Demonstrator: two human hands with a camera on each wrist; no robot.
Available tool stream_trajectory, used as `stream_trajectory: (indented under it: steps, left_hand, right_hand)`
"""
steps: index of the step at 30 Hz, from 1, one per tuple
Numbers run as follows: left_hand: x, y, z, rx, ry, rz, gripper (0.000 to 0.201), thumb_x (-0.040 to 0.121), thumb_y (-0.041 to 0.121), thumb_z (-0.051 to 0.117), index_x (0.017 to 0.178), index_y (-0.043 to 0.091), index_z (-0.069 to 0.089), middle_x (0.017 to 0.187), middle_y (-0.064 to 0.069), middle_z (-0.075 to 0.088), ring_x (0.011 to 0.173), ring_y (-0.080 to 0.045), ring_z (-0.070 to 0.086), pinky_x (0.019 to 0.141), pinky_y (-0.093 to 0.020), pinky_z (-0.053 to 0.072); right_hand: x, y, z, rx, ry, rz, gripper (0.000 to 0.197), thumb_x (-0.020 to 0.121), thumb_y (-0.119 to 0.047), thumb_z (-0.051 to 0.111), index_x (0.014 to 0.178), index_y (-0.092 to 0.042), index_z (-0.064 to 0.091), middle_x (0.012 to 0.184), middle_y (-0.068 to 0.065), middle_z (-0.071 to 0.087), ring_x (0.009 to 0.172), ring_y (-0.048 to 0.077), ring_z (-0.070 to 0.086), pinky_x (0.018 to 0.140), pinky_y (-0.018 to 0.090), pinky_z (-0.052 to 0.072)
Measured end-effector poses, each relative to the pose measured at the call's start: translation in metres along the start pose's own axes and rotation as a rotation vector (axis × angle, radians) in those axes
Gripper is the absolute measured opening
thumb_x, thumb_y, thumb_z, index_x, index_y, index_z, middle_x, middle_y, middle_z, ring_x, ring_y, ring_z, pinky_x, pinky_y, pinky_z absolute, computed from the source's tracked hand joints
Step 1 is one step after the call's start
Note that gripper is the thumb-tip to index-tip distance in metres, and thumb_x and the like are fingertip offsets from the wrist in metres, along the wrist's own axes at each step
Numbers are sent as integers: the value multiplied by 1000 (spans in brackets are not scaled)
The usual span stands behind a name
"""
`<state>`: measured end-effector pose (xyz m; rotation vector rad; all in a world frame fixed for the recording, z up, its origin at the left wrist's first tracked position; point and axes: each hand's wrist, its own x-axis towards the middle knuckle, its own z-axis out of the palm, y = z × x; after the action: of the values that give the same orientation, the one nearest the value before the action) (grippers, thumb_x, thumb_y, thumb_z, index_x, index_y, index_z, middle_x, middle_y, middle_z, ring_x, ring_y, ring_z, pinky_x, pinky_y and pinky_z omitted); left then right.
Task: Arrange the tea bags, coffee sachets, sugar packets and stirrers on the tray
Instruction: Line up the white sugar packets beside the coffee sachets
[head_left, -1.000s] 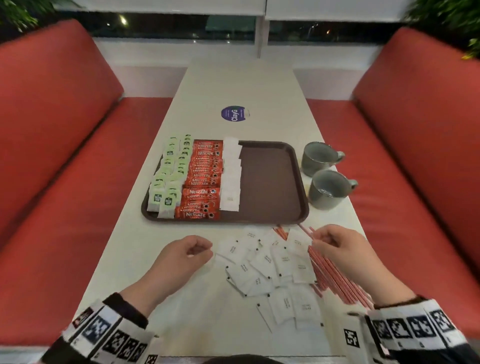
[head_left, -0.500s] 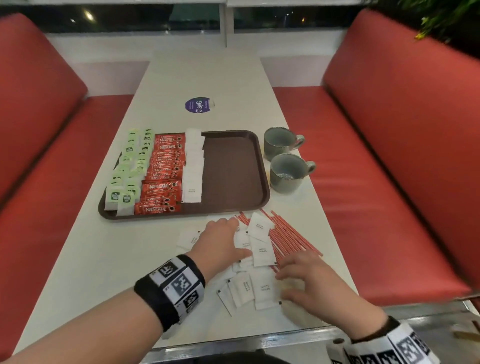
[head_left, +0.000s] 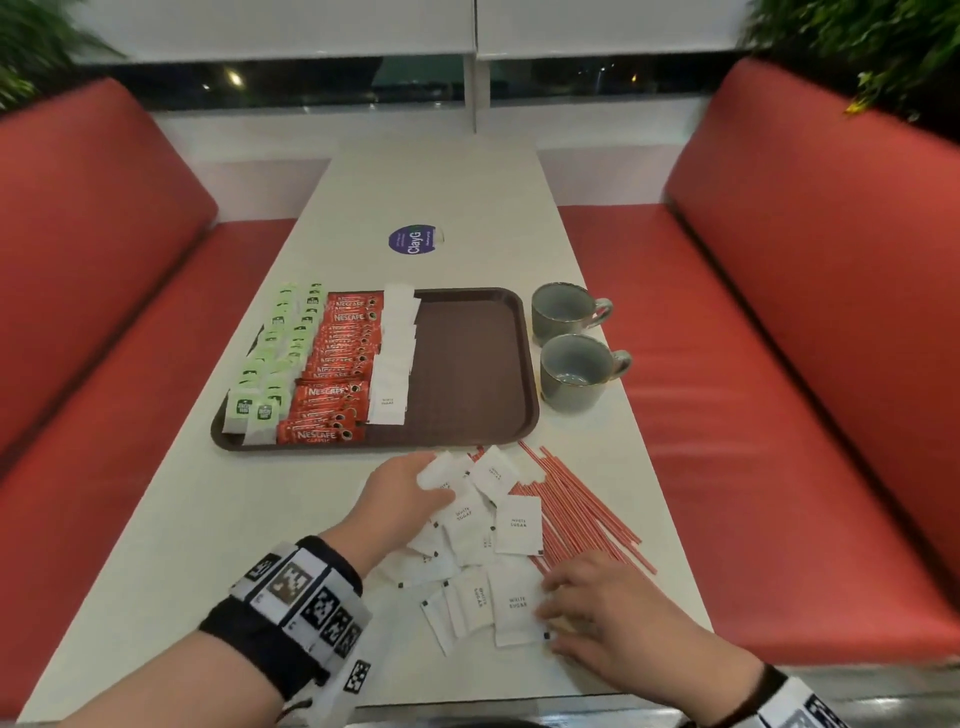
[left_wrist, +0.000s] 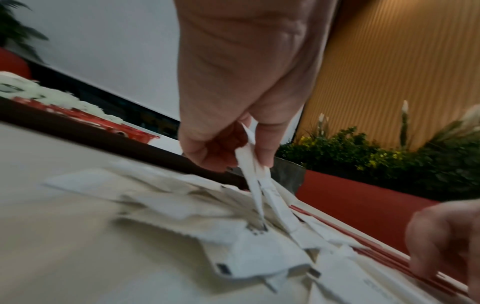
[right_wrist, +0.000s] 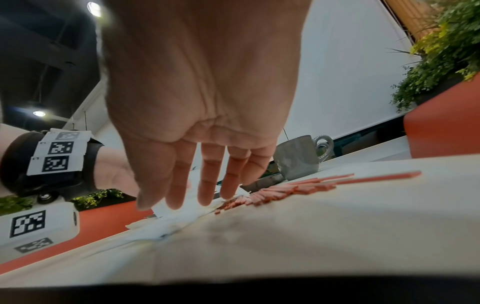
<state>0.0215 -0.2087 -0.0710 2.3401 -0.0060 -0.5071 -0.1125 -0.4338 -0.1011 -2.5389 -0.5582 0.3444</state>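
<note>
The left hand (left_wrist: 233, 86) pinches two sugar packets (left_wrist: 262, 185) just in front of the tray (head_left: 478, 364). The right hand (head_left: 618, 618) lies flat with straight fingers on another sugar packet (head_left: 514, 608), nearer the table (head_left: 218, 519) edge.

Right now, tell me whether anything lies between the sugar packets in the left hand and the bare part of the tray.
Nothing visible does. The left hand pinches sugar packets just short of the tray's near rim; only that low rim lies between. The bare half of the tray is beyond it; the cups stand off to the right.
</note>
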Motion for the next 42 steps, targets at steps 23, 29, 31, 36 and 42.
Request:
stream_trajectory:
  steps: [23, 29, 31, 36, 42]
  left_hand:
    - [-17, -48, -66, -951, -27, -161, 20, 96, 5, 47, 115, 8, 54, 110, -19, 67, 94, -31, 67, 72, -41, 56]
    - [-11, -48, -74, -783, -110, -37, 22, 86, 1, 64, 105, 9, 60, 100, -18, 69, 85, -30, 67, 74, -44, 55]
    - [-7, -52, -80, -757, -116, -2, 23, 82, -3, 67, 99, 10, 60, 94, -14, 70, 81, -28, 67, 72, -43, 54]
    - [4, -59, -92, -676, -124, 99, 32, 73, -4, 74, 97, 13, 61, 93, -7, 72, 78, -19, 68, 70, -35, 55]
    - [17, -68, -104, -777, -306, 89, 54, 71, -10, 71, 116, 16, 57, 110, -16, 68, 101, -32, 66, 86, -48, 53]
  right_hand:
    - [141, -83, -46, 296, 107, 204, 43, 87, -41, 62, 127, -27, 54, 109, -12, 61, 92, 4, 57, 84, 22, 47]
    - [188, -102, -53, 381, 139, 211, 24, 84, -25, 71, 106, -18, 66, 90, -6, 64, 78, 6, 56, 75, 25, 48]
    - [195, -102, -53, 466, 128, 239, 11, 82, -18, 72, 92, -15, 69, 76, -5, 62, 65, 7, 55, 66, 26, 49]
    - [203, -104, -44, 562, 87, 250, 12, 79, -22, 75, 81, -14, 66, 67, -4, 57, 59, 8, 51, 59, 27, 43]
    - [215, -98, -44, 972, 218, 402, 12, 86, -5, 66, 77, -10, 61, 70, 6, 62, 55, 10, 54, 51, 22, 41]
